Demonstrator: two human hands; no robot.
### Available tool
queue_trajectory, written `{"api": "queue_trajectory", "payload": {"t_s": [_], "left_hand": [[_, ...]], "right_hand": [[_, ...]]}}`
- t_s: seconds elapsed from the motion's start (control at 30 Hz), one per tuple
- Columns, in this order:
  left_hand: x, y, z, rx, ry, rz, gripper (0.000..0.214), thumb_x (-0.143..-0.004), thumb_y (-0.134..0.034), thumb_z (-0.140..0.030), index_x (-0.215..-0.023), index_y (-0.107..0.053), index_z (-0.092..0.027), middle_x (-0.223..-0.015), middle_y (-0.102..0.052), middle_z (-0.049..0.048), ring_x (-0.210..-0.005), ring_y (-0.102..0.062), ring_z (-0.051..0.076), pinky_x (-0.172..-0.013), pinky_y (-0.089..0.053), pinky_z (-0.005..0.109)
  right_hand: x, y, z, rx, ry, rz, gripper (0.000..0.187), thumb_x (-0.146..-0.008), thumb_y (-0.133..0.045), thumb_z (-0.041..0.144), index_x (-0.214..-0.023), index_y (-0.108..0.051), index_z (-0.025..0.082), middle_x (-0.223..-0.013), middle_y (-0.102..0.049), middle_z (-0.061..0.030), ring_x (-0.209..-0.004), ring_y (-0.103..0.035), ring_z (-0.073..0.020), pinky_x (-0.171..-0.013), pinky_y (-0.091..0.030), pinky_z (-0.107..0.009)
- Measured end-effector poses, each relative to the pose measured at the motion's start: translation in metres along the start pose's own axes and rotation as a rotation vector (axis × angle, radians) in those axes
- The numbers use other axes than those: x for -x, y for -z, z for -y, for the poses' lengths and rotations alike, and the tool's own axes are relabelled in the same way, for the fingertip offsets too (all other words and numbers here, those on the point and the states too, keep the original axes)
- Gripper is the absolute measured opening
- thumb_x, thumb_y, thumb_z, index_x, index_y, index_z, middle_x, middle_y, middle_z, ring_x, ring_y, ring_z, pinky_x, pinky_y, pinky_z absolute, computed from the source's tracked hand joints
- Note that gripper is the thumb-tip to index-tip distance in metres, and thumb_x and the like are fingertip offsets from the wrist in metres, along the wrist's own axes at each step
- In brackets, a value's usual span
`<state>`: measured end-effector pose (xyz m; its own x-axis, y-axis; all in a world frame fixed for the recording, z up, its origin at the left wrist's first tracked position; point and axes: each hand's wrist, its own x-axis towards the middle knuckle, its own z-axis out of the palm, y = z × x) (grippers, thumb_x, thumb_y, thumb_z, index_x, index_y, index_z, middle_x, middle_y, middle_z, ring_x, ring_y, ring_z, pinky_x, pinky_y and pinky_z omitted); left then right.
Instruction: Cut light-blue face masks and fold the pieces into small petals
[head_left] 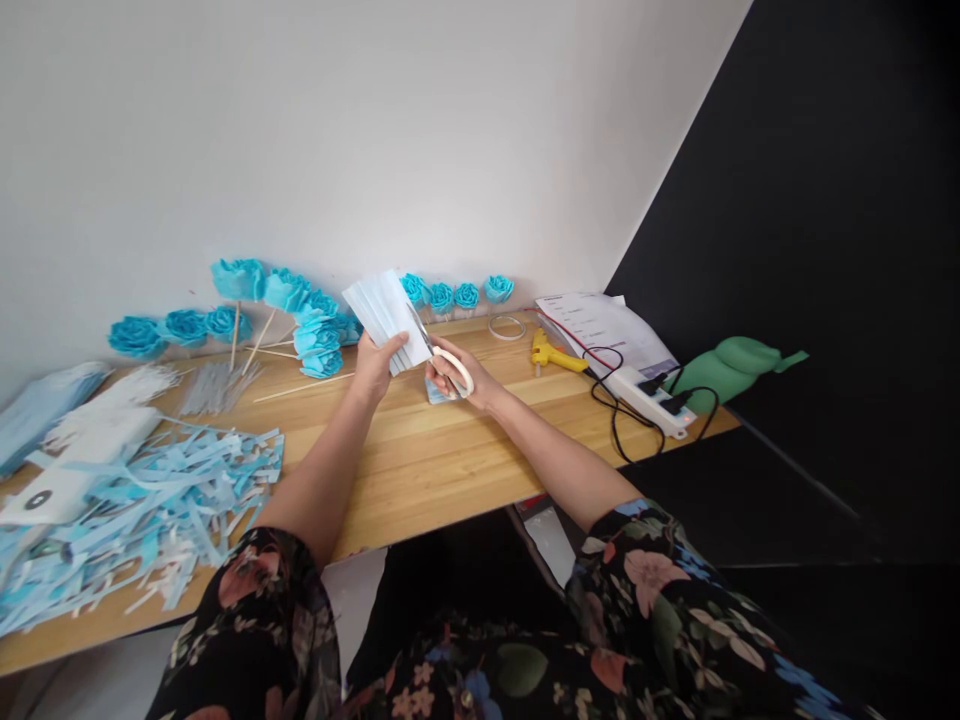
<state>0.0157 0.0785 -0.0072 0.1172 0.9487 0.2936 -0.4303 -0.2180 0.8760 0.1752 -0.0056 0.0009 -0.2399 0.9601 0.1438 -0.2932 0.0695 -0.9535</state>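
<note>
My left hand is closed on a pale blue and white pleated face mask, held up above the table with the thumb lying across its front. A pair of scissors with cream handles is in my right hand, fingers through the loops. Its blades lie along the right edge of the mask; whether they are apart is hard to make out. Beneath my right hand, a small light blue piece rests on the table, partly hidden.
Blue flowers on sticks line the wall. Cut blue strips, a light blue stack and grey strips lie left. Right are a tape ring, yellow glue gun, papers, power strip and green object.
</note>
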Motion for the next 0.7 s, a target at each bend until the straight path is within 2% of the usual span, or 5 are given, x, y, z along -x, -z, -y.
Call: {"api": "queue_trajectory", "payload": {"t_s": [0.3,0.7], "left_hand": [[0.0013,-0.0028,-0.0022,0.003,0.017,-0.029,0.061,-0.056,-0.09,-0.036,-0.108,-0.067,-0.015,-0.108,-0.075,0.0099,-0.099,-0.071,0.026,-0.083,-0.057,0.035],[0.0027,-0.0062,-0.0034,0.039,0.024,-0.045,0.057,-0.054,-0.091,-0.034,-0.101,-0.067,-0.014,-0.103,-0.074,0.0087,-0.091,-0.071,0.024,-0.078,-0.058,0.033]], "right_hand": [[-0.0013,-0.0001,-0.0035,0.013,0.003,-0.02,0.083,-0.077,-0.078,0.052,-0.146,-0.044,0.02,-0.071,-0.063,0.0038,-0.05,-0.047,-0.0059,-0.043,-0.037,-0.018],[-0.0003,-0.0029,-0.0014,-0.002,-0.003,-0.025,0.07,-0.081,-0.077,0.044,-0.142,-0.049,0.022,-0.069,-0.062,0.0051,-0.047,-0.046,-0.0053,-0.042,-0.037,-0.016]]}}
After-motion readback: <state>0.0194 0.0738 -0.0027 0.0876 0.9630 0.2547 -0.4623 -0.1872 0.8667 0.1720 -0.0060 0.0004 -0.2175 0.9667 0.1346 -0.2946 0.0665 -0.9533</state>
